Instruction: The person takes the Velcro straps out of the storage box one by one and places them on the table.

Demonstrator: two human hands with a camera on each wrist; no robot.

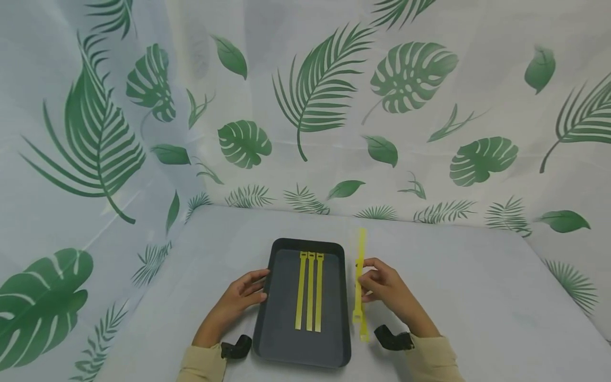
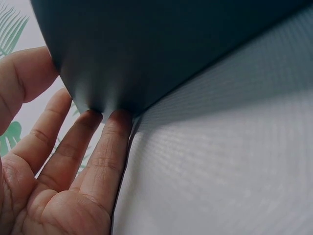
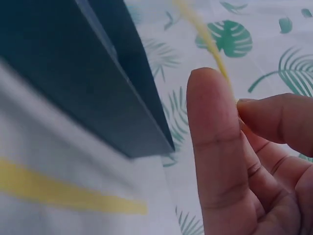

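Observation:
A dark grey rectangular tray (image 1: 279, 329) sits on the white table, with three yellow cable ties (image 1: 310, 297) lying lengthwise side by side inside, slotted heads at the far end. My left hand (image 1: 237, 300) touches the tray's left side; in the left wrist view its fairly straight fingertips (image 2: 120, 120) rest against the wall. Right of the tray, my right hand (image 1: 385, 286) pinches another yellow cable tie (image 1: 358, 305) between thumb and finger, slotted head toward me. Beneath it, one more yellow cable tie (image 1: 364, 334) lies on the table, partly hidden by the held one.
White table surface (image 1: 477, 297) extends on both sides of the tray. Behind and to the left hangs a white curtain (image 1: 334, 159) printed with green leaves. Black wrist mounts (image 1: 393, 338) sit at both cuffs.

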